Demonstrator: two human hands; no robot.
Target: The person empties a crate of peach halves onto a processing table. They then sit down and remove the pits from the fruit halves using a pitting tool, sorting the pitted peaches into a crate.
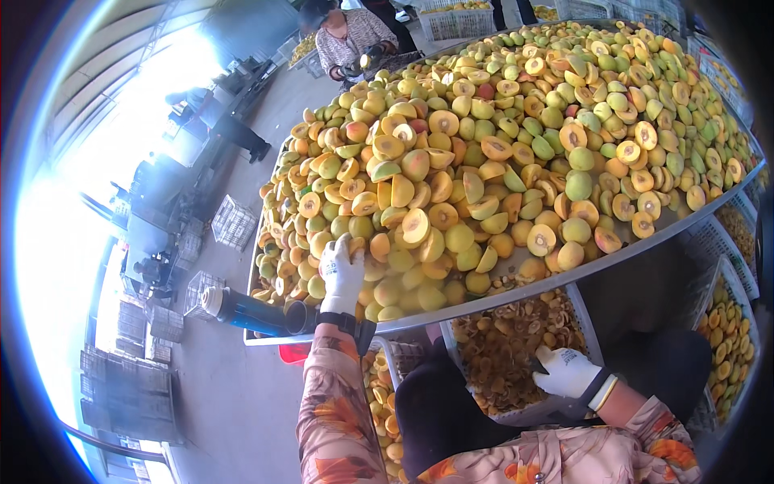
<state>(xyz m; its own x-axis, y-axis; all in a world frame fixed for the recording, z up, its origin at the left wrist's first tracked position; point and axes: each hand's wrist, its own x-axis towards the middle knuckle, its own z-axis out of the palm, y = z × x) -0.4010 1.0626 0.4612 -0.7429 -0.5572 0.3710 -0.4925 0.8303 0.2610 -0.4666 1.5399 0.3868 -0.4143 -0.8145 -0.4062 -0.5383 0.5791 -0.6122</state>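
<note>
Halved yellow-green fruits with stones, perhaps peaches or apricots [445, 215], lie heaped on a large metal-edged table [484, 305]. My left hand [342, 272], in a white glove, reaches onto the near left of the heap, its fingertips against a fruit; whether it grips one I cannot tell. My right hand [565, 370], also gloved, is over a crate [580, 314] of brown fruit stones and scraps below the table edge. Its fingers are closed around a small dark tool [537, 365], mostly hidden, whose kind I cannot make out.
A blue thermos flask [251, 311] lies by the table's left corner beside a dark cup [300, 317]. Crates of fruit halves [725, 357] stand right and left of my legs. Across the table a person [354, 42] holds a fruit. Plastic crates [234, 222] stand on the floor.
</note>
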